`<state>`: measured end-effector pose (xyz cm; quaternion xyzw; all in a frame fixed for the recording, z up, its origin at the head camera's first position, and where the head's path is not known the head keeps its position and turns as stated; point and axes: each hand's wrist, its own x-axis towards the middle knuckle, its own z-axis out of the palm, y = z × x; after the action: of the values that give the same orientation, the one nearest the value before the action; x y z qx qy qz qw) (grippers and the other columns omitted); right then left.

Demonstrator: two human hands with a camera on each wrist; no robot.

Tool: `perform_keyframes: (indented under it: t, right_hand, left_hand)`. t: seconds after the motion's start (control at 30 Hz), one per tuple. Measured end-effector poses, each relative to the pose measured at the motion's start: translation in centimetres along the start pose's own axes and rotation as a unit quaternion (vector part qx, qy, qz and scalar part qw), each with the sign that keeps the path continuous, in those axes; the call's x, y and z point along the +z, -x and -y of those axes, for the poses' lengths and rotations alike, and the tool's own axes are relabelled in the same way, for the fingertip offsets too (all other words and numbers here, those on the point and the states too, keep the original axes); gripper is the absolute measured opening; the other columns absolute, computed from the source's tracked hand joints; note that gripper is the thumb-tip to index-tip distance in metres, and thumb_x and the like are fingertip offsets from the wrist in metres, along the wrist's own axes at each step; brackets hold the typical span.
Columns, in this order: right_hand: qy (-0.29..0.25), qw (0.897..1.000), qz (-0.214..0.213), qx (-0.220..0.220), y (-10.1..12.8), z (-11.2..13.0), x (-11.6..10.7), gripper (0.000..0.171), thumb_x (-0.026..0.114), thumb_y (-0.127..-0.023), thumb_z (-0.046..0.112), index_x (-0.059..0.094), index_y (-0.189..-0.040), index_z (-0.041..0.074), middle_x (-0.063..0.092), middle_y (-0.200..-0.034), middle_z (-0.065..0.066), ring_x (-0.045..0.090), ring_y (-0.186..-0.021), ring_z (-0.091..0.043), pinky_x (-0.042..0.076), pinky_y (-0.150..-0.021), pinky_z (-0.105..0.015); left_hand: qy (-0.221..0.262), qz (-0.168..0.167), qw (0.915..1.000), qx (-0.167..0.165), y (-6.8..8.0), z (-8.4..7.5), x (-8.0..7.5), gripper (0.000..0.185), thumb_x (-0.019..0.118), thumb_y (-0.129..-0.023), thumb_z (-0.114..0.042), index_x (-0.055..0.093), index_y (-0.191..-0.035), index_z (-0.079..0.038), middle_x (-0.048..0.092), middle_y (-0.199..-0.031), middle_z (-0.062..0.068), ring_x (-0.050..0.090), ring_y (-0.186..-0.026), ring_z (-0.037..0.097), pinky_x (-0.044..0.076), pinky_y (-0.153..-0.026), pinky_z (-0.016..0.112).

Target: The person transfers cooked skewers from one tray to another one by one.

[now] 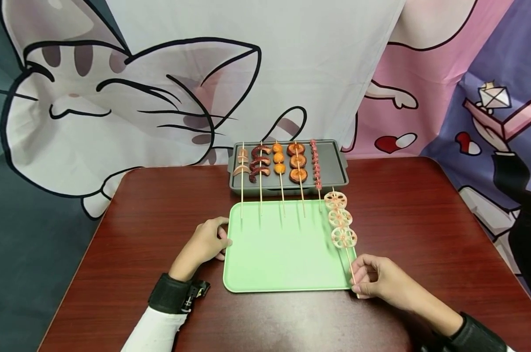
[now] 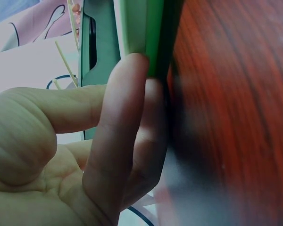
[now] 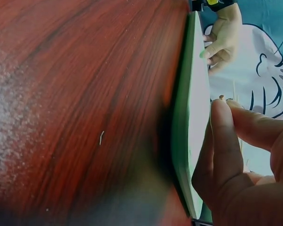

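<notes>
A flat light-green tray (image 1: 287, 254) lies on the brown table. My left hand (image 1: 206, 240) grips its left edge, thumb at the rim; in the left wrist view the fingers (image 2: 120, 117) meet the tray's side. The right hand (image 1: 377, 278) pinches the lower end of a lotus root skewer (image 1: 344, 238) between thumb and fingertips, beside the tray's front right corner. Three lotus slices run up the stick along the tray's right edge, toward the grey pan. From the right wrist view, only the stick's tip (image 3: 221, 97) shows above the fingertips.
Behind the tray stands a grey baking pan (image 1: 331, 168) with several skewers: sausage-like pieces (image 1: 260, 161), orange balls (image 1: 279, 158), brown mushroom-like rounds (image 1: 298, 161) and small pink pieces (image 1: 315, 166). Their sticks reach over the green tray's back edge. A cartoon-print cloth (image 1: 318, 58) hangs behind the table (image 1: 159, 195).
</notes>
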<state>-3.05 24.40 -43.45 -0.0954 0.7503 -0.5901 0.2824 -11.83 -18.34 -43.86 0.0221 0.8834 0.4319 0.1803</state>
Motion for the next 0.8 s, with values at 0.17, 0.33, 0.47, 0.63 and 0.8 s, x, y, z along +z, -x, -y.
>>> perform_keyframes:
  t: [0.17, 0.33, 0.47, 0.63, 0.8]
  right_hand:
    - [-0.003, 1.000, 0.012, 0.009, 0.44, -0.12, 0.23, 0.033, 0.077, -0.088, -0.002, 0.056, -0.108, -0.017, 0.067, -0.089, -0.011, 0.070, -0.079, -0.011, 0.067, -0.071, -0.032]
    - [-0.014, 0.999, 0.026, 0.017, 0.67, -0.26, 0.31, 0.031, 0.077, -0.088, -0.004, 0.056, -0.107, -0.017, 0.066, -0.089, -0.011, 0.070, -0.079, -0.012, 0.067, -0.071, -0.031]
    - [-0.019, 0.999, 0.034, 0.025, 0.69, -0.28, 0.27, 0.030, 0.077, -0.088, -0.003, 0.056, -0.106, -0.016, 0.066, -0.089, -0.010, 0.070, -0.078, -0.013, 0.067, -0.071, -0.031]
    - [-0.020, 0.998, 0.037, 0.037, 0.57, -0.29, 0.12, 0.031, 0.078, -0.088, -0.002, 0.056, -0.106, -0.016, 0.066, -0.089, -0.009, 0.070, -0.078, -0.013, 0.067, -0.071, -0.030]
    - [-0.019, 0.998, 0.038, 0.041, 0.37, -0.36, -0.01, 0.033, 0.078, -0.088, -0.002, 0.056, -0.106, -0.017, 0.066, -0.088, -0.009, 0.069, -0.078, -0.012, 0.066, -0.071, -0.029]
  left_hand:
    - [-0.002, 0.001, 1.0000, -0.002, -0.09, -0.02, -0.04, 0.059, 0.071, -0.091, 0.006, 0.050, -0.146, 0.005, 0.061, -0.086, 0.014, 0.065, -0.057, 0.021, 0.064, -0.054, 0.033]
    - [-0.005, -0.002, 1.0000, 0.002, -0.08, 0.07, -0.03, 0.059, 0.070, -0.091, 0.006, 0.050, -0.146, 0.006, 0.060, -0.085, 0.014, 0.065, -0.057, 0.020, 0.063, -0.053, 0.033]
    - [-0.003, 0.000, 1.0000, 0.001, -0.11, 0.15, 0.02, 0.059, 0.071, -0.091, 0.006, 0.050, -0.146, 0.006, 0.061, -0.085, 0.014, 0.065, -0.057, 0.020, 0.063, -0.053, 0.033]
    - [0.000, 0.001, 1.0000, -0.001, -0.09, 0.15, 0.05, 0.059, 0.071, -0.091, 0.006, 0.050, -0.146, 0.006, 0.060, -0.085, 0.014, 0.066, -0.057, 0.021, 0.064, -0.053, 0.033]
    - [0.002, 0.001, 1.0000, -0.002, -0.13, 0.15, -0.02, 0.059, 0.071, -0.091, 0.006, 0.049, -0.147, 0.005, 0.061, -0.086, 0.014, 0.065, -0.057, 0.021, 0.064, -0.054, 0.033]
